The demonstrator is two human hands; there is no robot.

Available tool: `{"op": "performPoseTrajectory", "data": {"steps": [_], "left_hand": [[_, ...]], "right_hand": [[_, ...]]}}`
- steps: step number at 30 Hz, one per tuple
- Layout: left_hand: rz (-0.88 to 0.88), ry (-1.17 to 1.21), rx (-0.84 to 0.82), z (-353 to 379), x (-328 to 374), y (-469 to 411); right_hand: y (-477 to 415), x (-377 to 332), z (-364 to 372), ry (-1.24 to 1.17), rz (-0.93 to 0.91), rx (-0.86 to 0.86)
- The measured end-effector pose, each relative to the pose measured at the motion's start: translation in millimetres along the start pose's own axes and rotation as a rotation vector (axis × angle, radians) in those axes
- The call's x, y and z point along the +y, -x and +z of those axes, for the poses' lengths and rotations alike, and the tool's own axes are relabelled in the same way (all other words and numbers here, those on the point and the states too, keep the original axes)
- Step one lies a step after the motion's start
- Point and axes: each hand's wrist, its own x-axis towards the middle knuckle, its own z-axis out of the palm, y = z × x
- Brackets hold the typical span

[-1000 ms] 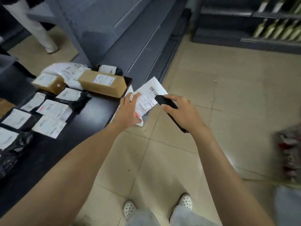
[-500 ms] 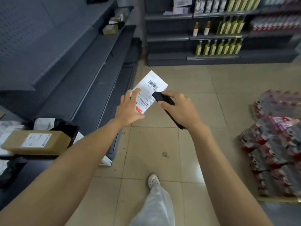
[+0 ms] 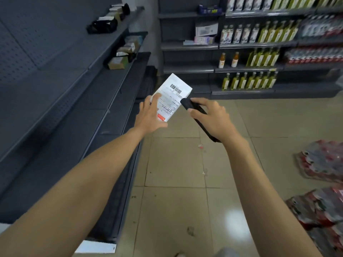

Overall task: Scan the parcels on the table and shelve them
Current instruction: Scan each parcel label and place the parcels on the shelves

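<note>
My left hand (image 3: pixel 150 117) pinches the near edge of the flat white labelled parcel (image 3: pixel 173 95); my right hand (image 3: pixel 213 117), just beside, clamps the slim black scanner (image 3: pixel 187 105). The grey metal shelf (image 3: pixel 96 93) edges run left of them, with open tiled floor (image 3: pixel 176 164) beneath.

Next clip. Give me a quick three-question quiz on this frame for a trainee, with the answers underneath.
1. Multiple choice: what does the right hand grip? A) a black scanner B) a bottle C) a cardboard box
2. True or false: the white parcel held by the left hand shows its barcode label to the camera.
3. Fill in: the grey shelves that already hold a few packages stand on the person's ____ side.
Key: 1 A; 2 true; 3 left.
</note>
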Motion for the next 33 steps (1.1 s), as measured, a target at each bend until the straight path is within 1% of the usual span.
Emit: {"op": "performPoseTrajectory", "data": {"steps": [3, 7, 12, 17, 21, 25, 27, 33], "left_hand": [[-0.047, 0.015, 0.022, 8, -17, -61], [-0.092, -0.025, 0.035, 19, -47, -141], [-0.213, -0.067, 0.07, 21, -82, -256], [-0.276, -0.104, 0.143, 0, -110, -366], [-0.34, -0.143, 0.184, -13, -145, -422], [-0.388, -0.158, 0.242, -32, -193, -479], [-0.422, -0.155, 0.278, -43, -220, -511], [-0.487, -0.171, 0.306, -71, -308, -601]], "right_hand": [[-64, 5, 11, -0.047, -0.017, -0.02], [-157, 19, 29, -0.087, -0.074, -0.052], [-297, 33, 39, -0.083, -0.129, -0.129], [-448, 9, 42, -0.069, -0.234, -0.189], [-532, -10, 66, -0.095, -0.311, -0.271], [-603, -19, 102, -0.086, -0.333, -0.354], [-642, -28, 121, -0.083, -0.35, -0.373], [-764, -76, 183, -0.046, -0.417, -0.403]]}}
